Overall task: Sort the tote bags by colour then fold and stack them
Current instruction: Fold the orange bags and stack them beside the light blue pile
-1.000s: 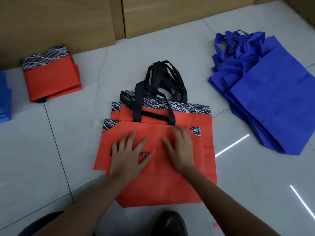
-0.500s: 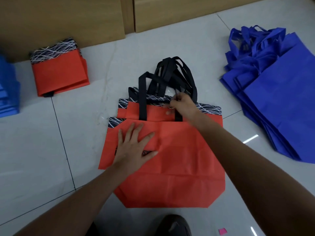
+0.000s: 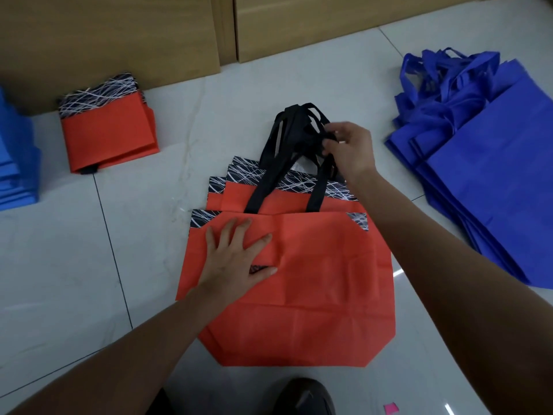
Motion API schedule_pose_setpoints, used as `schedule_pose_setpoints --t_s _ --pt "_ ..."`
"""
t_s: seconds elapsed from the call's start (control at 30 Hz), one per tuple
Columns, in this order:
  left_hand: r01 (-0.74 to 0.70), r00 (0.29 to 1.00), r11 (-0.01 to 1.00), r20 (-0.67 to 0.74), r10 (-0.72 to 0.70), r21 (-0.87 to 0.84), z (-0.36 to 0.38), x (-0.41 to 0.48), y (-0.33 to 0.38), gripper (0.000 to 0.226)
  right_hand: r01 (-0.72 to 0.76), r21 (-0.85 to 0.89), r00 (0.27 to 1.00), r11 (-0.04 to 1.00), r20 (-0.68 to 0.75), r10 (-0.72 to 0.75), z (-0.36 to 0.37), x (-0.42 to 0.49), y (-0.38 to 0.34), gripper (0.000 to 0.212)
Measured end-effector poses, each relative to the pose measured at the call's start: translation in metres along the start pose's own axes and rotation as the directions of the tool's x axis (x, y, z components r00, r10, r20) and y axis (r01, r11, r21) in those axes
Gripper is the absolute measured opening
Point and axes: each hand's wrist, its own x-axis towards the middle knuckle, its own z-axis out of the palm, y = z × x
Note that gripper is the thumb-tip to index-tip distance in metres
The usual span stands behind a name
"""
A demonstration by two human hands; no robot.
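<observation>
On the tiled floor (image 3: 89,265), unfolded blue tote bags (image 3: 493,190) pile at my right; the red tote bags (image 3: 314,280) lie flat before me, a folded red stack (image 3: 107,136) at far left. My left hand (image 3: 236,259) presses the top red bag, fingers (image 3: 233,232) straight and spread. My right hand (image 3: 350,148) pinches the black handles (image 3: 281,139), fingers curled round them

A few orange tote bags (image 3: 314,280) lie flat and overlapped on the floor (image 3: 89,265), mid-frame, each with a black band of white scribbled lines along the top (three layers, it seems). Their black handles (image 3: 266,172) bunch upward, away from the viewer. A folded orange stack (image 3: 107,136) sits far left, a folded blue stack (image 3: 15,163) beyond it at the edge, and unfolded blue tote bags (image 3: 493,190) fan out at right
</observation>
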Motion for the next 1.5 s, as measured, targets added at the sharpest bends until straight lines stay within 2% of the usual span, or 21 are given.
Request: schedule_pose_setpoints --t_s 0.07,0.13,0.2,0.27,0.33,0.43,0.53,0.63,0.67,0.73,0.83,1.0,1.07,1.17,1.23,1.33,1.4,1.5 --pt "0.008 1.0 1.0 0.012 -0.008 -0.002 -0.002 0.0 0.002 0.067 0.185 -0.273 0.982 0.944 0.003 -0.191 0.004 -0.006 -0.004 0.027" --pt "-0.004 1.0 1.0 0.027 0.004 0.005 -0.004 0.001 0.0 0.067 0.365 -0.474 0.924 0.801 0.079 -0.375 0.009 -0.024 -0.008 0.027" --pt "-0.048 0.998 0.999 0.033 0.047 0.016 -0.007 0.001 -0.005 0.066 0.487 -0.582 0.843 0.651 0.117 -0.525 0.013 -0.055 -0.005 0.028" --pt "-0.082 0.995 0.996 0.057 0.083 -0.017 -0.012 0.002 -0.01 0.067 0.556 -0.575 0.787 0.6 0.132 -0.602 0.013 -0.095 0.003 0.027" --pt "-0.1 0.989 0.992 0.104 0.108 -0.081 -0.014 0.004 -0.018 0.069 0.578 -0.537 0.78 0.615 0.141 -0.61 0.01 -0.135 0.02 0.029" --pt "-0.072 0.988 0.951 0.112 0.11 -0.3 -0.012 0.005 -0.029 0.061 0.542 -0.564 0.82 0.623 0.193 -0.538 0.006 -0.179 0.057 0.041" --pt "0.025 0.998 0.887 0.067 0.007 -0.46 -0.014 0.006 -0.03 0.065 0.518 -0.66 0.844 0.544 0.291 -0.451 0.004 -0.208 0.095 0.051" --pt "0.041 0.998 0.864 0.053 -0.016 -0.502 -0.022 0.007 -0.027 0.075 0.504 -0.694 0.86 0.514 0.352 -0.369 0.007 -0.224 0.119 0.055" --pt "0.013 0.999 0.875 0.052 0.013 -0.484 -0.024 0.008 -0.028 0.082 0.495 -0.697 0.867 0.518 0.357 -0.347 0.009 -0.227 0.122 0.055" --pt "-0.086 0.992 0.941 0.055 0.11 -0.327 -0.024 0.009 -0.03 0.082 0.481 -0.704 0.875 0.522 0.35 -0.334 0.015 -0.233 0.123 0.051" --pt "-0.124 0.991 0.989 0.039 0.127 -0.078 -0.021 0.008 -0.027 0.053 0.486 -0.705 0.873 0.517 0.37 -0.317 0.024 -0.243 0.123 0.057" --pt "-0.098 0.995 0.995 -0.019 0.098 -0.002 -0.022 0.011 -0.024 0.048 0.512 -0.787 0.845 0.344 0.388 -0.368 0.034 -0.233 0.126 0.053" --pt "-0.101 0.994 0.995 -0.034 0.102 0.023 -0.027 0.016 -0.027 0.049 0.543 -0.79 0.804 0.286 0.391 -0.448 0.036 -0.226 0.128 0.05" --pt "-0.053 0.998 0.998 0.028 0.052 0.041 -0.035 0.021 -0.031 0.052 0.586 -0.778 0.746 0.227 0.408 -0.526 0.03 -0.217 0.137 0.045" --pt "-0.04 0.997 0.999 0.067 0.038 0.034 -0.036 0.021 -0.033 0.052 0.593 -0.768 0.744 0.243 0.406 -0.531 0.022 -0.213 0.143 0.042" --pt "-0.044 0.994 0.99 0.092 0.057 -0.131 -0.034 0.016 -0.039 0.045 0.557 -0.771 0.782 0.309 0.362 -0.507 0.007 -0.209 0.145 0.044" --pt "-0.008 0.981 0.95 0.181 0.068 -0.313 -0.032 0.011 -0.047 0.045 0.534 -0.732 0.813 0.423 0.307 -0.495 0.0 -0.205 0.144 0.042" --pt "0.021 0.968 0.835 0.219 0.12 -0.549 -0.033 0.008 -0.055 0.038 0.436 -0.553 0.898 0.711 0.207 -0.389 -0.007 -0.198 0.142 0.039"
